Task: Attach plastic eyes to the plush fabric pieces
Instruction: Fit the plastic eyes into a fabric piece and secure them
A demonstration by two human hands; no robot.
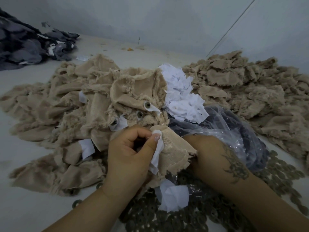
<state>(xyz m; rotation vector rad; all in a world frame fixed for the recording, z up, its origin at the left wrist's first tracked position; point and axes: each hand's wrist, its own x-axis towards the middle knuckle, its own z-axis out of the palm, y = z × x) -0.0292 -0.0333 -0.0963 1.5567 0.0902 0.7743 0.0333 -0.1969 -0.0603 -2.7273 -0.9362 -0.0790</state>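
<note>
Beige plush piece (175, 153) is held backing-up btw both hands, prob. so an eye post can be pushed thru. Left hand (132, 153) is curled, thumb pinching white patch (158, 148) onto it. Right hand (205, 148) lies underneath; grip can't be told. Washers (275, 173) are heaped just beside right wrist.

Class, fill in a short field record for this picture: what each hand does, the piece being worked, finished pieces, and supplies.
Left hand: pinches white backing on the tan piece
Right hand: under the tan plush piece, grip hidden
Finished pieces: pile with eyes fitted
Supplies: washers, plastic bag, white scraps
Unworked: tan pile
</note>
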